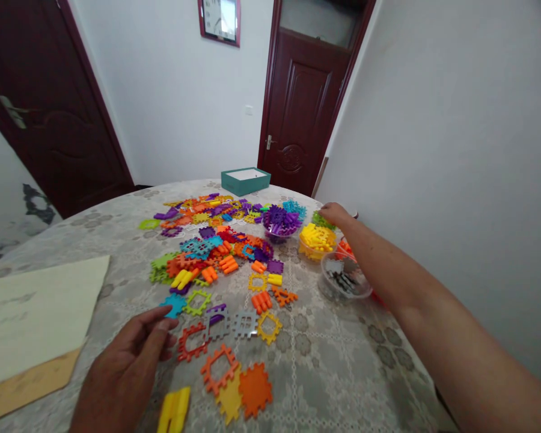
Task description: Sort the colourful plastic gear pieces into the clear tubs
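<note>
My left hand (133,361) is low over the table, loosely curled with a gap between thumb and forefinger. Its forefinger tip is beside a blue toothed piece (175,305), and nothing shows in its grasp. My right hand (335,213) reaches far forward to the green pieces (321,220); its fingertips are hidden. Bowls of purple pieces (281,221), yellow pieces (316,238) and grey pieces (342,278) stand near my right arm. Between the hands lie a grey window piece (245,324), an orange square (255,390) and a yellow tube piece (174,409).
Mixed coloured pieces (207,249) are heaped across the middle of the patterned table (306,379). A teal box (246,181) stands at the far edge. Cream paper (40,313) lies at the left. Light blue pieces (294,208) are behind the purple bowl.
</note>
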Available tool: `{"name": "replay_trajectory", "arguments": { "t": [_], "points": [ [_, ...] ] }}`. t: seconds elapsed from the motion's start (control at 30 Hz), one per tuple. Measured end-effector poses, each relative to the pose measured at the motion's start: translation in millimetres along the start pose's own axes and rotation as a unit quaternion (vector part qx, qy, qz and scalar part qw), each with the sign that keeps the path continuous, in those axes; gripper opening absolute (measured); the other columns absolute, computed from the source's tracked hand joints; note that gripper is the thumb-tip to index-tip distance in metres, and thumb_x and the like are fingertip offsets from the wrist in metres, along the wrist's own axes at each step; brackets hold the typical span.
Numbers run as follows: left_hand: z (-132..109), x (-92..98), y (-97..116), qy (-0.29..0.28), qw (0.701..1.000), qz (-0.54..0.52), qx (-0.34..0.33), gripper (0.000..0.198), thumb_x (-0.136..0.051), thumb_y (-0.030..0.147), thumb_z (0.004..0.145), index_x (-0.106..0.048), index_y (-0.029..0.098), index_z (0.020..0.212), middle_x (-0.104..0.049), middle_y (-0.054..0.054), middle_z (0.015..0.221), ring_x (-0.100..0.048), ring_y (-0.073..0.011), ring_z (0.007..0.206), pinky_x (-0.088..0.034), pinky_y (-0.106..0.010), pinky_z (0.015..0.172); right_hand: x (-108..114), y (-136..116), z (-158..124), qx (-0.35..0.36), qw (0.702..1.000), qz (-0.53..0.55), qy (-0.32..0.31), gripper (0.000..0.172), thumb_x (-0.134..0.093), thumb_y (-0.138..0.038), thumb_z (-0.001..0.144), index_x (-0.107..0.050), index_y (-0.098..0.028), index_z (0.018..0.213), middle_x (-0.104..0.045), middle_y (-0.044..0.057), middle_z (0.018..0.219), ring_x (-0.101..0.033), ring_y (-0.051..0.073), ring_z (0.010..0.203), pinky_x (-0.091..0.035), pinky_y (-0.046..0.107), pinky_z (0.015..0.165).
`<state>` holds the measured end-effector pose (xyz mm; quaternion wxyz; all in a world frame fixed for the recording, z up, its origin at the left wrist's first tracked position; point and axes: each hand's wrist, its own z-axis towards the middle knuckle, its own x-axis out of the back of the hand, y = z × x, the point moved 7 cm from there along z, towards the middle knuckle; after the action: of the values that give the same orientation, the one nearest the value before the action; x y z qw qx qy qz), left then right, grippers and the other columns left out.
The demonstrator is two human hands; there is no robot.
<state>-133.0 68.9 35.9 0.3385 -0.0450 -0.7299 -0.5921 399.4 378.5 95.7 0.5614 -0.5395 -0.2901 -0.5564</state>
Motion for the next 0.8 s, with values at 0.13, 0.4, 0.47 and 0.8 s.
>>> {"name": "replay_trajectory", "arguments": {
  "t": [0.13,0.4,0.47,0.8],
  "points": [
    [0.7,-1.2,-3.4,-0.009,1.000,0.003,-0.023,0.051,-0.057,0.063,0.075,-0.073,0.029,0.109,-0.075,-0.003,0.077,-0.070,-0.0297,0.075,-0.052,-0.039,0.072,0.4,-1.6,-11.3,0.020,1.000,0.013,0.000,0.045,-0.064,-0.024,0.087,-0.070,-0.012,0.130,-0.074,0.017,0.120,-0.070,0.027,0.110,-0.052,0.033,0.094],
    [3.1,-3.6,-7.2,0.000,0.999,-0.012,-0.047,0.045,-0.060,0.059,0.075,-0.075,0.029,0.105,-0.074,-0.005,0.077,-0.069,-0.0287,0.073,-0.052,-0.036,0.067,-3.4,-2.9,-21.2,0.010,1.000,0.023,0.003,0.043,-0.067,-0.028,0.089,-0.069,-0.012,0.128,-0.074,0.016,0.120,-0.069,0.026,0.110,-0.051,0.032,0.095],
    [2.1,-3.2,-5.2,0.000,0.999,-0.019,-0.045,0.044,-0.062,0.058,0.074,-0.076,0.028,0.103,-0.074,-0.005,0.076,-0.069,-0.0284,0.072,-0.052,-0.036,0.066,-4.1,-2.1,-22.8,0.002,1.000,0.025,0.005,0.048,-0.070,-0.030,0.086,-0.067,-0.013,0.131,-0.073,0.016,0.123,-0.069,0.027,0.112,-0.050,0.033,0.096],
    [4.3,-2.0,-5.6,-0.002,0.997,-0.048,-0.055,0.042,-0.061,0.055,0.079,-0.074,0.026,0.107,-0.075,-0.005,0.079,-0.070,-0.0274,0.073,-0.053,-0.035,0.067,50.9,3.3,-37.2,-0.019,0.991,0.066,0.111,0.047,-0.046,-0.017,0.091,-0.066,-0.010,0.133,-0.071,0.019,0.128,-0.067,0.026,0.118,-0.049,0.035,0.101]
  ]
}}
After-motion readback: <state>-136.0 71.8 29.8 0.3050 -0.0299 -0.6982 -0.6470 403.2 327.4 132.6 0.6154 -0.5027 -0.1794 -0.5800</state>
